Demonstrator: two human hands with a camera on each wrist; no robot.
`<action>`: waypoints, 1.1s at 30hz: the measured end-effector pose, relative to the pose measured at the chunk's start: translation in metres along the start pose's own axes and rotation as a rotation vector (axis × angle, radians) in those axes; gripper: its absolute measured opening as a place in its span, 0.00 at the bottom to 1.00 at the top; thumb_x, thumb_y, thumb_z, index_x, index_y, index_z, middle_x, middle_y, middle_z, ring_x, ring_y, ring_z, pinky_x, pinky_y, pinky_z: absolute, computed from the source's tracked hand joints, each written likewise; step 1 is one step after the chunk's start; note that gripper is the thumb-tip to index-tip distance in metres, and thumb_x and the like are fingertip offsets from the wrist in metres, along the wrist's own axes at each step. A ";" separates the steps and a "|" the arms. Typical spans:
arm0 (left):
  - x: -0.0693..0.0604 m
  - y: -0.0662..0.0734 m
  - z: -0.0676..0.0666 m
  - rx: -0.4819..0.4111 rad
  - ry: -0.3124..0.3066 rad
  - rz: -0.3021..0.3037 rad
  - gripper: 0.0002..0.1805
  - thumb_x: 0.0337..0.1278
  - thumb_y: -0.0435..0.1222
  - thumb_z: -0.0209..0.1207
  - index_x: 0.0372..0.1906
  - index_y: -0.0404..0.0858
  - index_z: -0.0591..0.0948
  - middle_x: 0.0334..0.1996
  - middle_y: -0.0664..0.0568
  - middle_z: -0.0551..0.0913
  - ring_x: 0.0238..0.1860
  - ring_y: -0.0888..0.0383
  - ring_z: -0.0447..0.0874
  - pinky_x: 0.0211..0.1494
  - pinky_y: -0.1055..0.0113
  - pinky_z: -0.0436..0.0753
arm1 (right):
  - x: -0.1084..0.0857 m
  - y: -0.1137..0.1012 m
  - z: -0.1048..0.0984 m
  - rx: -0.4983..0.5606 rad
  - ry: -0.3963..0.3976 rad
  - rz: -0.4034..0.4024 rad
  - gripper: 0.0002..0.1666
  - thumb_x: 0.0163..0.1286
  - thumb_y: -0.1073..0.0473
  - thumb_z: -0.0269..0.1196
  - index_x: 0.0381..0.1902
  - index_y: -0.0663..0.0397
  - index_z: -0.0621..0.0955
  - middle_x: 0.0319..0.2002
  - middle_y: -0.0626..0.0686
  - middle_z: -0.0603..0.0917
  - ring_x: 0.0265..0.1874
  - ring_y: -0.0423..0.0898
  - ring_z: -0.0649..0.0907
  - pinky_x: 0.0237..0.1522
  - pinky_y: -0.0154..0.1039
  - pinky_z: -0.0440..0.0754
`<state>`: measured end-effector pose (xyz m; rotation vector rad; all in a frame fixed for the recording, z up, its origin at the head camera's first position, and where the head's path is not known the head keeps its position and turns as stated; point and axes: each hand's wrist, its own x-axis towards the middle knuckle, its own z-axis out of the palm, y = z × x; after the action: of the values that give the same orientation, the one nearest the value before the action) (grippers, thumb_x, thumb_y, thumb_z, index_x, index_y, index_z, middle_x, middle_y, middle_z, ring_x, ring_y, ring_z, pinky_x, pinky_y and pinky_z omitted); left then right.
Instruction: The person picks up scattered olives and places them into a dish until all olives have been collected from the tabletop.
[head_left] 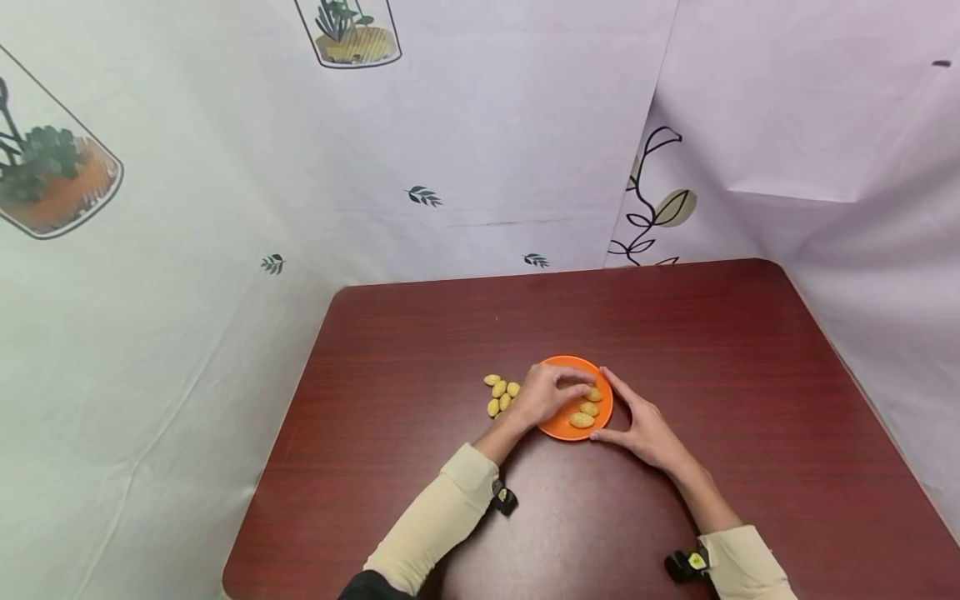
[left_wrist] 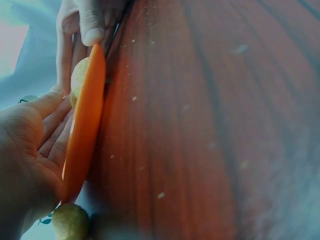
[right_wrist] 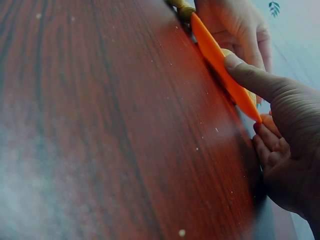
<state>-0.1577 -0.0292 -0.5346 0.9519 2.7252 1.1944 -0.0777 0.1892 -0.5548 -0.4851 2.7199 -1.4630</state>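
Okay, orange plate [head_left: 557,429] is the landmark, sitting on the dark red table [head_left: 390,492]. Left hand [head_left: 546,392] comes in over the plate's left side, palm low, fingertips toward the plate's right half. Thumb and fingers curved with a narrow gap; whether anything is pinched between them, cannot tell. Right hand [head_left: 648,429] at the plate's right side: thumb and fingers spread wide, thumb on the near rim, fingertips at the far-right rim, holding the plate between them.

Yellow oval pieces [head_left: 582,420] lie on the plate's right half, three seen, others maybe hidden by the hand. Topmost one is just beside the left fingertips; the other two lie nearer the plate's near rim, long axes roughly left-right across the plate.

Key relation: the loose cluster [head_left: 492,407] is just left of the plate, behind the left fingertips on the wrist side, so left hand is the nearer one and right hand is across the plate from it. Long axes in the cluster vary, mostly slanted or pointing away from the person.
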 end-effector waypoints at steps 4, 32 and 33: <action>-0.001 0.000 -0.012 -0.014 0.027 -0.003 0.11 0.69 0.45 0.70 0.50 0.50 0.94 0.45 0.62 0.92 0.49 0.69 0.88 0.49 0.77 0.82 | 0.000 0.000 0.000 -0.009 -0.002 0.006 0.66 0.58 0.47 0.83 0.85 0.53 0.59 0.79 0.65 0.66 0.75 0.69 0.68 0.71 0.71 0.66; -0.044 -0.055 -0.095 -0.058 0.045 -0.131 0.19 0.77 0.35 0.62 0.68 0.42 0.84 0.64 0.52 0.86 0.62 0.56 0.85 0.66 0.56 0.82 | 0.001 0.000 0.000 -0.018 0.002 -0.012 0.67 0.56 0.47 0.84 0.85 0.54 0.60 0.81 0.61 0.65 0.77 0.65 0.67 0.73 0.69 0.64; -0.046 -0.057 -0.096 -0.053 0.035 -0.127 0.20 0.77 0.35 0.62 0.69 0.41 0.83 0.64 0.52 0.85 0.63 0.55 0.84 0.67 0.55 0.81 | 0.001 0.000 0.000 -0.018 0.001 -0.012 0.67 0.56 0.46 0.84 0.85 0.54 0.60 0.81 0.61 0.65 0.77 0.65 0.67 0.73 0.69 0.64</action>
<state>-0.1735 -0.1471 -0.5152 0.7477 2.7180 1.2647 -0.0787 0.1887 -0.5548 -0.5021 2.7383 -1.4432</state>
